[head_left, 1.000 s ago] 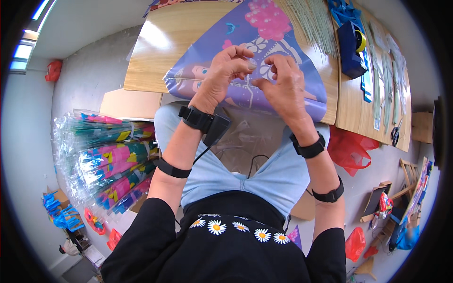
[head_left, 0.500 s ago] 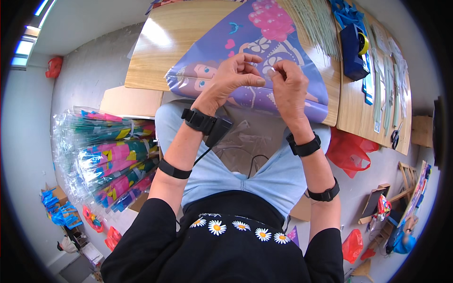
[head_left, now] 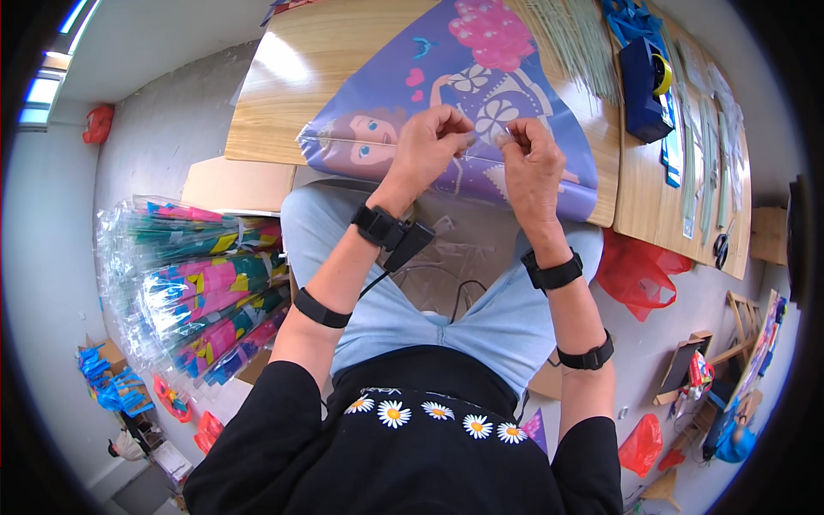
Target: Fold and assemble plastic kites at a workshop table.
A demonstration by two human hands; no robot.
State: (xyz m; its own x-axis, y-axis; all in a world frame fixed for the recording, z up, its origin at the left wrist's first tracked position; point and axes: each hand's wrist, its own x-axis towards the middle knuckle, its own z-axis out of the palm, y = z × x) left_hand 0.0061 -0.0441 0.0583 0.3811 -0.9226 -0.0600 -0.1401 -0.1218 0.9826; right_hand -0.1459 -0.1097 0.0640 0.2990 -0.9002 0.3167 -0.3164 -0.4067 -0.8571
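Note:
My left hand point(head_left: 427, 148) and my right hand point(head_left: 532, 159) are held close together above a purple kite sheet point(head_left: 360, 99). Thumb and fingers of the right one pinch a tiny whitish, see-through piece point(head_left: 507, 132). The left thumb and index finger are also pressed together; what is at their tips is too small to make out. A gap separates the two pinches. The glossy triangular sheet carries a cartoon figure and pink balloons, and its near edge curls over the table point(head_left: 268, 103) toward my lap. A thin line crosses the sheet beneath my hands.
A bundle of thin pale sticks point(head_left: 577, 51) lies at the far right of the sheet. Beyond it stand a blue tape dispenser point(head_left: 645, 90) with yellow core and scissors point(head_left: 721, 250). Plastic-wrapped colourful bundles point(head_left: 202, 292) are at my left; a red bag point(head_left: 635, 275) hangs right.
My left fingers have closed from a spread pose into a pinch. The left hand has dropped slightly; the right still pinches the whitish piece.

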